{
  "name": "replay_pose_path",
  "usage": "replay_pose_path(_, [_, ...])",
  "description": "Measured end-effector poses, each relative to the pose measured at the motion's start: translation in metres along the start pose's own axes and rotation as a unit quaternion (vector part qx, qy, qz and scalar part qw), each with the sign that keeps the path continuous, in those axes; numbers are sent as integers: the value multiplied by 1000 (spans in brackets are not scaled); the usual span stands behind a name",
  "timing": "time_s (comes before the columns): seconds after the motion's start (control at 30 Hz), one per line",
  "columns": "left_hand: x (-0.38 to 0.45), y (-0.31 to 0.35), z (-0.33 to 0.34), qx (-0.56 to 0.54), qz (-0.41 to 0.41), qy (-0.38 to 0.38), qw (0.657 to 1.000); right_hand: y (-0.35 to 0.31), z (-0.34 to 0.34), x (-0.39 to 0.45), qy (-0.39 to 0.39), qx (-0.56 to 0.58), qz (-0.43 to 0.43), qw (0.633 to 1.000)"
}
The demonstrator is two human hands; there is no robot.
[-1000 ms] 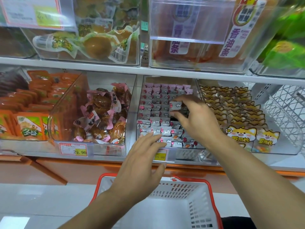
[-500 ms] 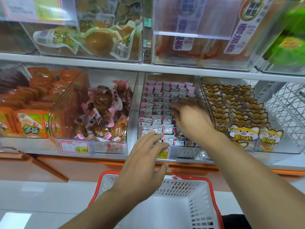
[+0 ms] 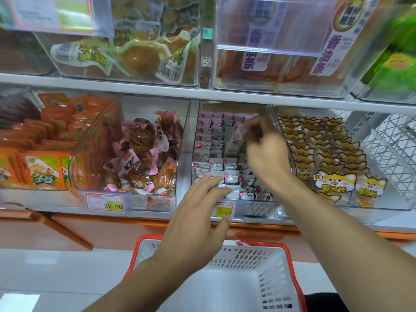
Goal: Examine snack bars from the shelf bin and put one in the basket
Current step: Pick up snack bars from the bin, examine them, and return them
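Observation:
A clear shelf bin (image 3: 195, 122) holds several small pink-and-white wrapped snack bars (image 3: 217, 164) in rows. My right hand (image 3: 265, 152) is inside the bin and pinches one blurred snack bar (image 3: 235, 140), lifted above the rows. My left hand (image 3: 195, 219) hovers with fingers spread in front of the bin's lower edge, holding nothing. The white basket (image 3: 276, 287) with an orange rim sits below both hands; the part of its inside that I see is bare.
A bin of brown snacks in pink wrappers (image 3: 139, 154) stands to the left, orange packets (image 3: 42, 167) further left. A bin of cat-face packets (image 3: 333, 163) stands to the right. Price tags (image 3: 104, 202) hang on the shelf front. More bins (image 3: 126, 41) fill the upper shelf.
My right hand put down the bar it held a second ago, dipped into the rows, then came up pinching a bar. My left hand stayed almost still.

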State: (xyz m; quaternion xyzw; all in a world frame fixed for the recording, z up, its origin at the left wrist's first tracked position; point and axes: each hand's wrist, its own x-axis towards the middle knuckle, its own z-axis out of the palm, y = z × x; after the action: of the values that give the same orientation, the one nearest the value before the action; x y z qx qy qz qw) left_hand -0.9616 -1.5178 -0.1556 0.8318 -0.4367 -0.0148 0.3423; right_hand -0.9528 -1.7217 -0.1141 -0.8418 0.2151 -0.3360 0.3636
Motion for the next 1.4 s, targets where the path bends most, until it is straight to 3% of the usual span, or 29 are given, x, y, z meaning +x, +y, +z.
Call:
replay_pose_path(0.13, [2,4,-7,-43,-25,60,997,-11,-14,-7,119,135,37,983])
replay_pose_path(0.23, [2,9,-12,-156,-108,103,976,-15,-21,-20,138,212,84,964])
replay_pose_path(0.33, [7,11,-18,-296,-193,128,926,-16,-27,-39,104,327,170,924])
replay_pose_path(0.47, [12,9,-24,-402,-253,123,871,-20,-33,-61,29,438,272,856])
replay_pose_path(0.8, [15,7,-24,-462,-275,141,831,-24,-36,-68,-35,473,334,814])
replay_pose_path(1.03, [19,0,-20,-466,-297,139,822,-18,-42,-69,-76,468,324,819])
replay_pose_path(1.17, [19,-3,-18,-465,-301,136,821,-12,-43,-71,-118,430,288,848])
replay_pose_path(1.3, [19,-4,-19,-478,-309,130,812,-9,-46,-74,-192,339,189,902])
replay_pose_path(1.4, [19,-6,-20,-499,-306,137,799,-10,-47,-76,-217,311,162,911])
